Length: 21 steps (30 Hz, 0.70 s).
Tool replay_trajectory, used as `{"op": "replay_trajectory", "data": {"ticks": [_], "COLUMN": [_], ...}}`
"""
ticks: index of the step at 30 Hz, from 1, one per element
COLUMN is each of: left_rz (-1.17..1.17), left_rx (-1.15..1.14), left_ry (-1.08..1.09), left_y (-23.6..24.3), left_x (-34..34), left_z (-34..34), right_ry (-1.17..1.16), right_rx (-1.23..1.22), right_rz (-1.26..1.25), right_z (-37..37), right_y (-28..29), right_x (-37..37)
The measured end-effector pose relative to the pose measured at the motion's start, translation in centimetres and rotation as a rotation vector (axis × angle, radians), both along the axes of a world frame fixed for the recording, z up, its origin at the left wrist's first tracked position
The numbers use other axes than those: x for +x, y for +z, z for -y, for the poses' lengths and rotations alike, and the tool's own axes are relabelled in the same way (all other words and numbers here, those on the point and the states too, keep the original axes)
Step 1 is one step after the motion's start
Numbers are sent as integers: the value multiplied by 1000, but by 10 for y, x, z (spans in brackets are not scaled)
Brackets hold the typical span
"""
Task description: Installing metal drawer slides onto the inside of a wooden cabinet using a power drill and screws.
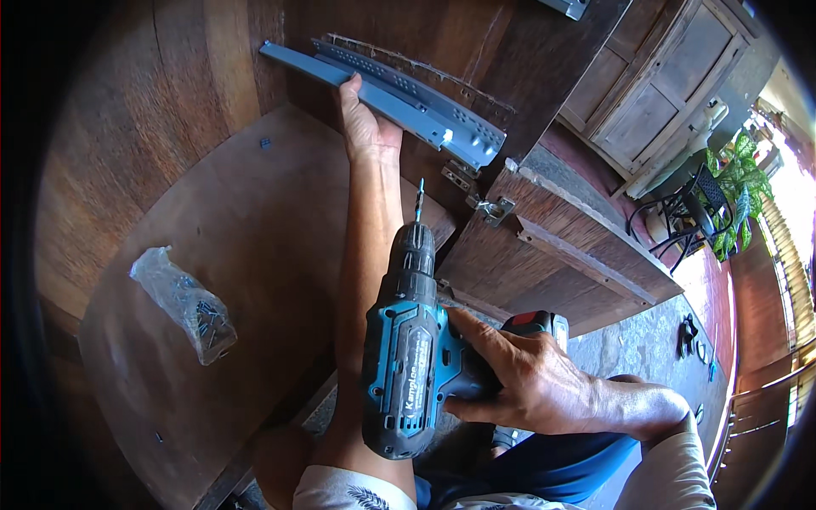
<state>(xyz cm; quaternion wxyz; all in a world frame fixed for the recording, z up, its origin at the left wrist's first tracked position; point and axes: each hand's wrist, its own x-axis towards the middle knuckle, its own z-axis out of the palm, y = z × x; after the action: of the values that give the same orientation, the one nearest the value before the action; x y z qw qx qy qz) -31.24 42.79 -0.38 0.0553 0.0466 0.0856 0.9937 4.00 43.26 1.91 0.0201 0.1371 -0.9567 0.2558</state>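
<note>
My left hand (367, 127) reaches into the wooden cabinet and is closed on a long grey metal drawer slide (387, 106). The thumb presses on the slide's face, while most of the fingers are hidden behind it. The slide lies along the cabinet's dark side panel (408, 34), and a row of holes runs along its upper flange. Closer to me, my right hand (540, 382) is wrapped round the grip of a teal and black cordless drill (404, 374). A thin drill bit (420, 200) in its chuck points up toward the slide, apart from it.
A clear plastic bag of screws (187, 306) lies on the cabinet's base board (255, 229). An open wooden door (561, 246) hangs on a metal hinge (493, 209) at the right. Beyond stand a wooden cupboard (654, 85), a black chair (693, 212) and a leafy plant (744, 191).
</note>
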Motion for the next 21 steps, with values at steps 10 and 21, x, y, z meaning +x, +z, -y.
{"op": "replay_trajectory", "data": {"ticks": [10, 21], "left_rz": [93, 153], "left_rx": [7, 23], "left_ry": [53, 125], "left_y": [14, 30], "left_x": [-4, 13], "left_z": [-1, 2], "right_ry": [-91, -278], "right_rx": [-40, -189], "right_rz": [-29, -105], "right_z": [-11, -24], "right_y": [22, 15], "right_x": [-7, -16]}}
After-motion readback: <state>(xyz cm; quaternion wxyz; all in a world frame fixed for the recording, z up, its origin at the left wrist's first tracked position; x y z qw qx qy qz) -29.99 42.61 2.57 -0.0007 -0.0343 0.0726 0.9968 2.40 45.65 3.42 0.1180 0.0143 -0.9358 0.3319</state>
